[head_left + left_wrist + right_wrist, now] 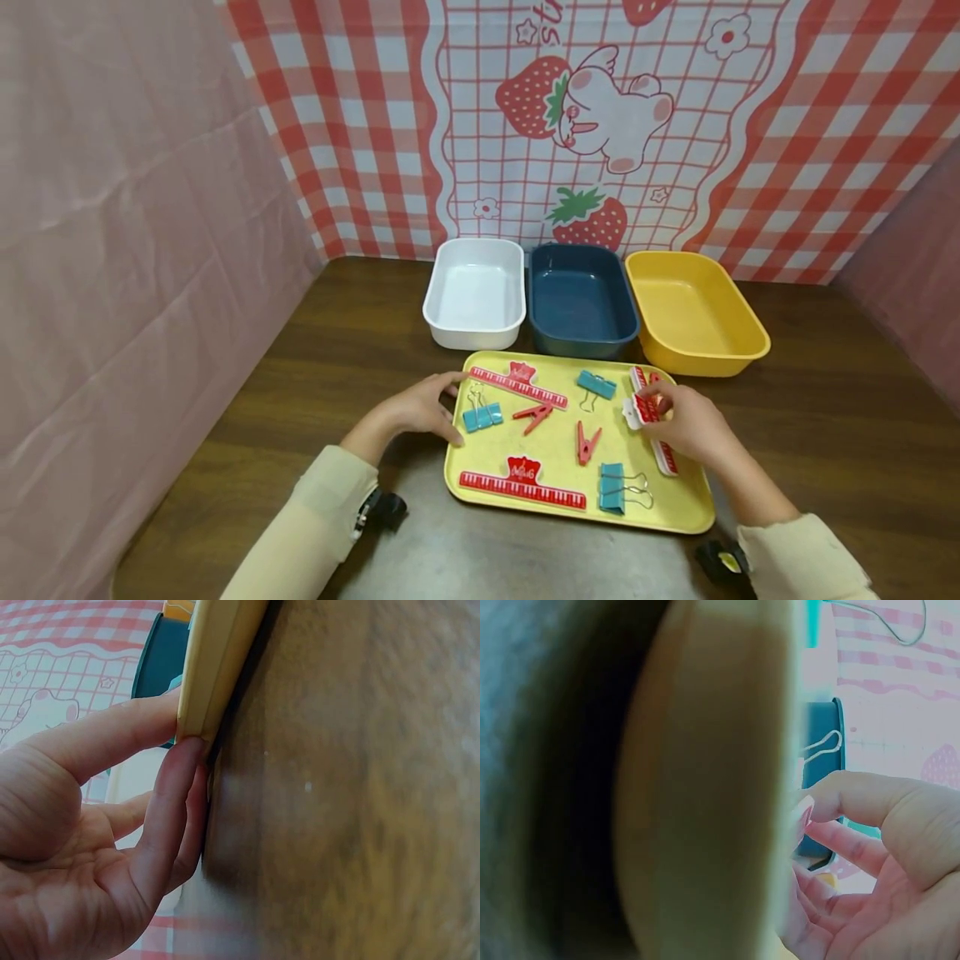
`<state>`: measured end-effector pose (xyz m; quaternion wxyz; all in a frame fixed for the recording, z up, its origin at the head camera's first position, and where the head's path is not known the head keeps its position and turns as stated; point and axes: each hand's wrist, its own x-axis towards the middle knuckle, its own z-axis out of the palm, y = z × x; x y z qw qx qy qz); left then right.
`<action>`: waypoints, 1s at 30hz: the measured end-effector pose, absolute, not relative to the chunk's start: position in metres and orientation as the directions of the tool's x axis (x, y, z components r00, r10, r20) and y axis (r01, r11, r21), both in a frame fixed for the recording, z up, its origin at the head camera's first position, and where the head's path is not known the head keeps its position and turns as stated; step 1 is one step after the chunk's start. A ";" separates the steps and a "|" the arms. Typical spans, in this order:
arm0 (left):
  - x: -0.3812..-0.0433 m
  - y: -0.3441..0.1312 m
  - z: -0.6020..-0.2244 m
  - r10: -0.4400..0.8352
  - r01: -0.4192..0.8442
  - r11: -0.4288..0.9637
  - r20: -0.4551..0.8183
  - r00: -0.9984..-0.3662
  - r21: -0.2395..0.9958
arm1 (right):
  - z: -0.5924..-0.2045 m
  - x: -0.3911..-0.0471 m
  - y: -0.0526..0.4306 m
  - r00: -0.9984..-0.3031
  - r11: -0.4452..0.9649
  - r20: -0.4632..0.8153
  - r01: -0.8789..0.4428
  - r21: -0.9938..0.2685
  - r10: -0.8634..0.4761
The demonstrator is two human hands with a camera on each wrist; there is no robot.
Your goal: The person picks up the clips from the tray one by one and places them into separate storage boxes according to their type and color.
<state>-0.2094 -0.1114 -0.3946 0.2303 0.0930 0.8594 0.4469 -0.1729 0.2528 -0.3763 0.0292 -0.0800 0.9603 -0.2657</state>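
Note:
A yellow tray lies on the table, bearing several clips. My left hand is at its left side; in the left wrist view, the thumb and fingers pinch the tray's edge. Over the tray's right end, my right hand pinches a red piano-key clip by its shaped handle; the fingers hide part of it. Two more piano-key clips lie along the tray's front and back. Teal binder clips and red clothespins lie among them.
Behind the tray stand a white bin, a dark blue bin and a yellow bin, side by side. A checked strawberry cloth hangs at the back, and a pink cloth covers the left side.

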 end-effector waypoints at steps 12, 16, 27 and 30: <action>-0.207 -0.112 -0.393 0.368 -0.042 0.567 -0.298 -0.881 0.823 | -0.372 -0.173 0.255 -0.988 0.837 0.039 -0.147 -0.527 -0.150; -0.206 -0.112 -0.393 0.367 -0.033 0.569 -0.289 -0.884 0.822 | -0.371 -0.173 0.256 -0.988 0.841 0.042 -0.151 -0.520 -0.151; -0.206 -0.112 -0.393 0.376 -0.018 0.571 -0.281 -0.883 0.821 | -0.369 -0.171 0.264 -0.996 0.838 -0.022 -0.064 -0.542 -0.090; -0.206 -0.112 -0.393 0.377 -0.012 0.573 -0.277 -0.884 0.819 | -0.368 -0.171 0.267 -0.996 0.836 -0.004 -0.070 -0.544 -0.086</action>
